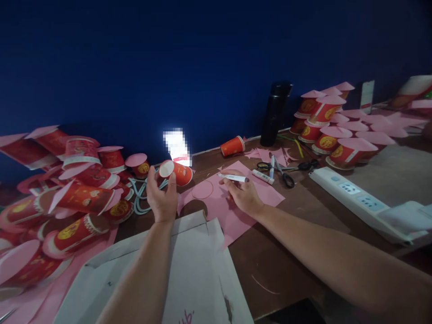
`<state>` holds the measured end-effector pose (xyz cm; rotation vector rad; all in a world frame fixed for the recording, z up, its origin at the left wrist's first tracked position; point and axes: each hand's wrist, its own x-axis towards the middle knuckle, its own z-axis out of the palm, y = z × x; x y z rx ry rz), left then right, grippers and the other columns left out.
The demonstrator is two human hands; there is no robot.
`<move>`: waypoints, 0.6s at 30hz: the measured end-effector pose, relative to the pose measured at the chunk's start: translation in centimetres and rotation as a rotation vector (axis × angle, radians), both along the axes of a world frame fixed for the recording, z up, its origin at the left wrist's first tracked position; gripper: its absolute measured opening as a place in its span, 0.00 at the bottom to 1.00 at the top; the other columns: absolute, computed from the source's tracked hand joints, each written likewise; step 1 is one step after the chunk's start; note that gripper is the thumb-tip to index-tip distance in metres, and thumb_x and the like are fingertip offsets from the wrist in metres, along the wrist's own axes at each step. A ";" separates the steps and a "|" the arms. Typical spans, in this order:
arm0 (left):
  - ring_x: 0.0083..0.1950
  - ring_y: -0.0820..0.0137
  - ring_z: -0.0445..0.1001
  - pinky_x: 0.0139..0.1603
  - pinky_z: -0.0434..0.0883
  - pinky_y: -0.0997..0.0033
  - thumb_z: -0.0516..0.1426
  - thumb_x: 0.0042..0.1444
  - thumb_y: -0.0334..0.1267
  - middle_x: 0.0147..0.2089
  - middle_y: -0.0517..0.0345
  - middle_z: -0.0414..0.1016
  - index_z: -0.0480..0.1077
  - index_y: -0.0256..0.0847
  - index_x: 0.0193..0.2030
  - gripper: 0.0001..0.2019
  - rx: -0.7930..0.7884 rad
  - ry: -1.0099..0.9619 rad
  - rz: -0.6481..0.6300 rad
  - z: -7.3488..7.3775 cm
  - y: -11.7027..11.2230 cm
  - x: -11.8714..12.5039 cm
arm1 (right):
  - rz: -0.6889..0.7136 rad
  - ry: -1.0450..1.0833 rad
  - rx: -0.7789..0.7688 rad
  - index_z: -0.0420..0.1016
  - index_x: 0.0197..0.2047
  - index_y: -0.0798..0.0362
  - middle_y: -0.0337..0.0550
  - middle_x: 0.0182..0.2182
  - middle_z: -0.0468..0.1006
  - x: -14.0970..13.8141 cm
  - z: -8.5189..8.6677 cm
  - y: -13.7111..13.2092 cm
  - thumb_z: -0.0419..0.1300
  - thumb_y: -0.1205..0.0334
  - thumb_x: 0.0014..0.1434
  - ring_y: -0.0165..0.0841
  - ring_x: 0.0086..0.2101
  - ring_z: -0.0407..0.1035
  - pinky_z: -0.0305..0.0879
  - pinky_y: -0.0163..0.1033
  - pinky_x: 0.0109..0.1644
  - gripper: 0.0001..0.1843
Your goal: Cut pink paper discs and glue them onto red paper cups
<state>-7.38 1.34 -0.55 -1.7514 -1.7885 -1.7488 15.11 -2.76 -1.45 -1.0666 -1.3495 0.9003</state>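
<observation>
My left hand [162, 196] is closed round a red paper cup [177, 172], held on its side above the table with its white bottom turned toward me. My right hand [243, 192] grips a white marker pen [232, 178] and rests on a pink paper sheet [232, 204]. A drawn circle [202, 189] shows on that sheet, just left of my right hand. A round notch is cut out of the sheet's near left edge.
Red cups with pink paper lids are heaped at the left [77, 193] and stacked at the back right [324, 126]. Scissors [281, 170], a second marker [263, 176], a lying cup [232, 146], a black bottle [275, 112], a white power strip [354, 193] and a white envelope [189, 274] lie around.
</observation>
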 end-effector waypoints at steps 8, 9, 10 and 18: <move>0.53 0.59 0.73 0.53 0.70 0.56 0.58 0.55 0.49 0.56 0.43 0.72 0.65 0.37 0.61 0.28 -0.009 0.069 -0.031 -0.7 0.3 0.1 | 0.040 -0.005 0.034 0.71 0.51 0.49 0.41 0.37 0.78 -0.3 0.1 -0.5 0.54 0.54 0.63 0.23 0.20 0.65 0.65 0.31 0.24 0.16; 0.52 0.60 0.73 0.53 0.70 0.57 0.58 0.56 0.49 0.56 0.43 0.73 0.65 0.38 0.60 0.28 -0.007 0.079 -0.031 -0.8 0.3 0.2 | 0.049 -0.005 0.030 0.71 0.51 0.49 0.42 0.38 0.78 -0.3 0.1 -0.5 0.54 0.54 0.63 0.23 0.20 0.65 0.65 0.32 0.24 0.16; 0.51 0.61 0.74 0.53 0.70 0.57 0.58 0.55 0.48 0.55 0.43 0.73 0.65 0.38 0.60 0.28 -0.004 0.089 -0.028 -0.8 0.3 0.2 | 0.057 -0.007 0.025 0.71 0.51 0.49 0.42 0.38 0.78 -0.3 0.1 -0.5 0.54 0.54 0.63 0.23 0.20 0.65 0.66 0.32 0.25 0.16; 0.50 0.61 0.74 0.51 0.72 0.59 0.58 0.56 0.48 0.55 0.43 0.73 0.65 0.38 0.60 0.27 0.012 0.102 -0.012 -0.6 0.2 0.3 | 0.040 -0.034 0.024 0.72 0.51 0.49 0.43 0.37 0.78 -0.3 -0.3 -0.4 0.54 0.54 0.63 0.26 0.23 0.67 0.68 0.34 0.29 0.16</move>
